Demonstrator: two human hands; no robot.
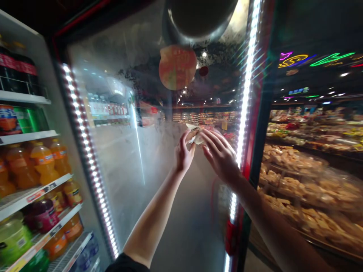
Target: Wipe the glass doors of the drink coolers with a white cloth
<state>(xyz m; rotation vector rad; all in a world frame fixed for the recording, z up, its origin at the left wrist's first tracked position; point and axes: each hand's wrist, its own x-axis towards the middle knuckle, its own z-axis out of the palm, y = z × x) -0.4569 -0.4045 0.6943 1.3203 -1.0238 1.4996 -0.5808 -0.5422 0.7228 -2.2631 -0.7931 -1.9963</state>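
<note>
A small pale crumpled cloth or paper wipe is pinched between both my hands, in front of a fogged glass fridge door. My left hand grips its left side with thumb and fingers. On its right side, the fingers of my right hand close over it. I cannot tell whether the wipe touches the glass. Higher on the door sits a round orange-red sticker.
Bright LED strips run down both sides of the door, inside a dark red-edged frame. Shelves of bottled drinks stand at the left. Stepped displays of packaged food lie at the right.
</note>
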